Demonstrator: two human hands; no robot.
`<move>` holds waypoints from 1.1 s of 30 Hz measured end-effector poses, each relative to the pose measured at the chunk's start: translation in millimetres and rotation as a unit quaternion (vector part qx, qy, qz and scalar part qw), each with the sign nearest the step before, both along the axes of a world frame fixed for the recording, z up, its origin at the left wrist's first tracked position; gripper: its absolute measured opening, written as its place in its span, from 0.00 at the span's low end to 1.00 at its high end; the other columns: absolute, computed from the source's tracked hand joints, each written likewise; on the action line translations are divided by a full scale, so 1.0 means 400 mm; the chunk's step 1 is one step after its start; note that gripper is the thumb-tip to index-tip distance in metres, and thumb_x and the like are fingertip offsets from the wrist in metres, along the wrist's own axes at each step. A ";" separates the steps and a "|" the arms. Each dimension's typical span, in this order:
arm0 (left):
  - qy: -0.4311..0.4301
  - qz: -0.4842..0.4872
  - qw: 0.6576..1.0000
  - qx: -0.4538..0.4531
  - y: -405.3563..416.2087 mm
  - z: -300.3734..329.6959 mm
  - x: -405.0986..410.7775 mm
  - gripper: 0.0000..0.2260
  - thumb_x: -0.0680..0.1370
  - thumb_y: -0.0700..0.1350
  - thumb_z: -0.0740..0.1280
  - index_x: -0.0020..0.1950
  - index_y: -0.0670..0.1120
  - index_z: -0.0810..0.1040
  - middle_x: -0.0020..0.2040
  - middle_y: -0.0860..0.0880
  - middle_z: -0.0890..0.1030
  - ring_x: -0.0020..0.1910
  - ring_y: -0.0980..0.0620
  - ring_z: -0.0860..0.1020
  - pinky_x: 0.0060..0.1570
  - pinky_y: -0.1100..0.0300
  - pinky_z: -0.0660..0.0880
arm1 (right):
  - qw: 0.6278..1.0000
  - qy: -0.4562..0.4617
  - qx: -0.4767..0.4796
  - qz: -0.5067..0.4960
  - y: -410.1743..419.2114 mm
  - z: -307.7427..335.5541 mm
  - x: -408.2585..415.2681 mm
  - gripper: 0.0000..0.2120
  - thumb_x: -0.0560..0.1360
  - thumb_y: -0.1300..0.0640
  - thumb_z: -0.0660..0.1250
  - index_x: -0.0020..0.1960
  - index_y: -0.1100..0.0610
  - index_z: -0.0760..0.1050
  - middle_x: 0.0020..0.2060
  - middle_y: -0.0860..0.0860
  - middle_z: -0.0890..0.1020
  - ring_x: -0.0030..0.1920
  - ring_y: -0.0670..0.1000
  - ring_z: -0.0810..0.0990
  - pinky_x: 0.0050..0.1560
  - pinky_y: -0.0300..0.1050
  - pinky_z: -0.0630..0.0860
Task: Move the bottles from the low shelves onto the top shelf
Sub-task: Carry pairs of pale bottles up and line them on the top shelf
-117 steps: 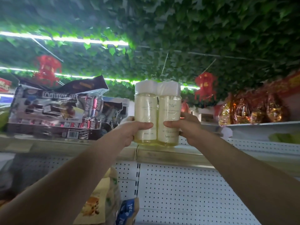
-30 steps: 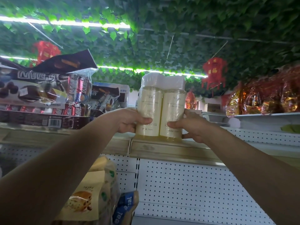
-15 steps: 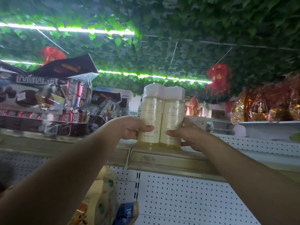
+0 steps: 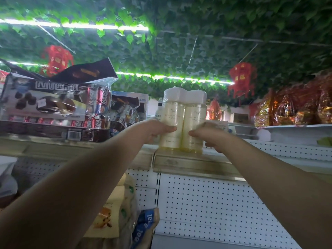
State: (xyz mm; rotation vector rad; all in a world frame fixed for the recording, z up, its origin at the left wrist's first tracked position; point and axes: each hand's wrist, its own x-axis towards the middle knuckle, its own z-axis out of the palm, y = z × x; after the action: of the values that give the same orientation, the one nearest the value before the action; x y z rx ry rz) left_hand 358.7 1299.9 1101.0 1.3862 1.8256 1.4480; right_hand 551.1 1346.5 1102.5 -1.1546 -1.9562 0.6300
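Our left hand [image 4: 154,129] grips one pale yellow, white-capped plastic bottle [image 4: 171,121] and our right hand [image 4: 206,134] its twin [image 4: 195,123]. Both touch upright on the beige metal top shelf [image 4: 188,161], shrink-wrapped chocolate snack boxes [image 4: 53,108] at nine o'clock.

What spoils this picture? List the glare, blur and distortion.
Head view: the light strips on the leafy ceiling blow out to white-green glare; the bottles on the top shelf look hazy, their print unreadable; wide-angle bending slants the shelf edge and swells the forearms; the left hand and right hand are soft.
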 end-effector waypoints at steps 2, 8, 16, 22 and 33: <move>-0.018 0.007 0.999 0.040 -0.039 0.004 0.011 0.41 0.64 0.59 0.81 0.71 0.44 0.70 0.69 0.46 0.75 0.67 0.44 0.75 0.64 0.45 0.76 | 0.999 0.022 0.038 -0.021 -0.035 0.004 0.003 0.18 0.79 0.53 0.71 0.64 0.60 0.72 0.55 0.55 0.76 0.51 0.54 0.76 0.51 0.47 0.77; -0.018 0.018 0.993 0.115 -0.168 -0.005 0.022 0.38 0.71 0.58 0.77 0.74 0.43 0.67 0.55 0.51 0.75 0.59 0.47 0.79 0.61 0.49 0.77 | 0.994 0.098 0.048 -0.031 -0.142 -0.008 -0.002 0.21 0.79 0.57 0.71 0.68 0.62 0.71 0.55 0.55 0.78 0.49 0.52 0.74 0.41 0.44 0.71; -0.087 -0.016 0.982 0.169 -0.385 -0.112 0.017 0.31 0.75 0.50 0.75 0.73 0.40 0.68 0.64 0.41 0.77 0.59 0.49 0.78 0.61 0.51 0.79 | 0.989 0.141 0.037 0.006 -0.325 -0.100 -0.032 0.26 0.78 0.59 0.71 0.74 0.60 0.70 0.67 0.55 0.75 0.64 0.55 0.74 0.69 0.54 0.74; -0.110 -0.034 0.987 0.114 -0.524 -0.279 -0.015 0.28 0.75 0.51 0.75 0.70 0.41 0.72 0.59 0.45 0.80 0.55 0.49 0.81 0.51 0.58 0.81 | 0.988 0.152 -0.033 0.022 -0.453 -0.256 -0.070 0.17 0.77 0.59 0.71 0.65 0.57 0.75 0.57 0.51 0.78 0.54 0.51 0.76 0.63 0.52 0.77; -0.243 -0.040 0.968 -0.046 -0.676 -0.739 -0.063 0.15 0.80 0.49 0.69 0.65 0.46 0.75 0.58 0.48 0.80 0.55 0.51 0.79 0.56 0.57 0.76 | 0.968 0.108 -0.227 0.002 -0.623 -0.690 -0.113 0.06 0.76 0.64 0.72 0.48 0.54 0.82 0.47 0.51 0.81 0.46 0.47 0.78 0.63 0.51 0.77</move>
State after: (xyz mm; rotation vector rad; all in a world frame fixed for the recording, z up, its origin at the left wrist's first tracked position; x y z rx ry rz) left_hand 333.4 1029.5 805.3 0.9398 1.4825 1.4800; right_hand 506.0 1097.3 826.5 -1.2863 -1.6727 1.2000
